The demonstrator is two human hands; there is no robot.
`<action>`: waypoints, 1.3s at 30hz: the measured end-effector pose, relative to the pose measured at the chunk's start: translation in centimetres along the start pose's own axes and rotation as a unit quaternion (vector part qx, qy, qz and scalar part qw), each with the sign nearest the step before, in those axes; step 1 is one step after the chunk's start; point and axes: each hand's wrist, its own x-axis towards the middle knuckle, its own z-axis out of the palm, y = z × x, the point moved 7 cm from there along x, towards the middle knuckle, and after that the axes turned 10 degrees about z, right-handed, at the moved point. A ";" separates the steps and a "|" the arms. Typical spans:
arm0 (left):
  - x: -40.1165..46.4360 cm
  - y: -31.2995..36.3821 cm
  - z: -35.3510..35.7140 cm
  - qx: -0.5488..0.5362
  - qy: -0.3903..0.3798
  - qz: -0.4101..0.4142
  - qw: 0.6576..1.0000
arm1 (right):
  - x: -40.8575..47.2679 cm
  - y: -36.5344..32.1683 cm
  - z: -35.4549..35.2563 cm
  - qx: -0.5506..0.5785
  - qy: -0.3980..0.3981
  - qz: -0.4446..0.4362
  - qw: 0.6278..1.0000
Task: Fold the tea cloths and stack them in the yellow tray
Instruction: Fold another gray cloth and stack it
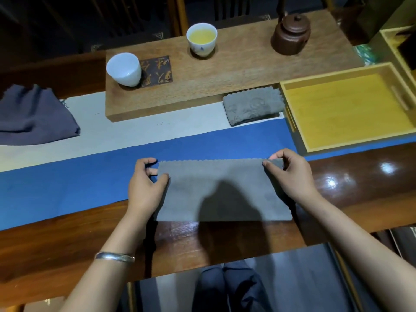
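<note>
A grey tea cloth (216, 190) with a scalloped far edge lies flat in front of me, partly on the blue runner and partly on the bare wood. My left hand (144, 185) pinches its far left corner. My right hand (290, 172) pinches its far right corner. A second grey cloth (252, 106), bunched and embossed, lies just left of the yellow tray (292, 86), which holds nothing. A purple-grey cloth (33, 115) lies crumpled at the far left.
A raised wooden tea board (236, 70) behind the runner carries a white cup (123, 68), a cup of yellow tea (202, 39) and a brown clay teapot (291, 34). The blue runner (67, 183) and a pale runner (135, 134) cross the glossy table.
</note>
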 end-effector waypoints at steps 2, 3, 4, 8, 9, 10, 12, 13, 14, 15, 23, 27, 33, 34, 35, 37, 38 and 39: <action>-0.2 0.4 -0.2 0.026 0.002 0.019 0.999 | 0.1 0.1 0.0 -0.034 0.016 0.000 0.999; -0.3 0.5 -0.3 0.035 0.004 0.023 0.999 | 0.1 0.1 0.0 -0.049 0.025 0.000 0.998; -0.4 0.5 -0.4 0.040 0.005 0.024 0.999 | 0.1 0.0 -0.1 -0.063 0.034 -0.004 0.997; -1.3 0.1 -1.3 0.036 0.009 0.023 0.999 | -0.8 -0.6 -1.0 -0.098 0.076 -0.029 0.992; -1.6 -0.1 -1.7 0.036 0.011 0.023 0.999 | -1.3 -0.7 -1.4 -0.096 0.086 -0.034 0.991; -2.0 -0.2 -2.1 0.038 0.016 0.024 0.999 | -1.9 -0.7 -2.0 -0.088 0.091 -0.039 0.991; -2.9 -0.2 -3.0 0.045 0.024 0.034 0.998 | -3.6 -0.8 -2.8 -0.069 0.080 -0.054 0.993; -3.5 -0.1 -3.3 0.042 0.023 0.048 0.998 | -4.8 -0.8 -3.1 -0.066 0.061 -0.064 0.994; -4.3 0.1 -3.6 0.034 0.013 0.068 0.997 | -6.0 -0.6 -3.3 -0.073 0.034 -0.076 0.994; -5.1 0.3 -3.8 0.027 -0.006 0.094 0.995 | -7.3 -0.3 -3.2 -0.094 0.001 -0.088 0.992; -8.9 -0.3 -3.0 0.078 -0.145 0.176 0.971 | -11.9 2.3 -2.1 -0.250 -0.114 -0.160 0.948; -8.1 -0.2 -2.7 0.110 -0.150 0.186 0.965 | -11.0 2.1 -1.6 -0.272 -0.088 -0.185 0.940; -8.1 -0.4 -3.0 0.110 -0.145 0.204 0.962 | -10.5 2.5 -1.3 -0.260 -0.091 -0.185 0.944; -8.3 -0.4 -3.0 0.112 -0.142 0.209 0.961 | -10.5 2.6 -1.3 -0.262 -0.094 -0.181 0.943; -8.5 -0.5 -3.0 0.112 -0.138 0.211 0.961 | -10.6 2.7 -1.3 -0.264 -0.094 -0.180 0.943; -8.7 -0.6 -3.0 0.098 -0.124 0.205 0.966 | -10.6 2.4 -1.4 -0.261 -0.084 -0.184 0.944; -8.8 -0.8 -3.2 0.087 -0.113 0.199 0.969 | -10.6 2.2 -1.5 -0.259 -0.079 -0.187 0.944; -8.9 -0.8 -3.4 0.078 -0.102 0.195 0.972 | -10.7 2.0 -1.6 -0.261 -0.078 -0.193 0.942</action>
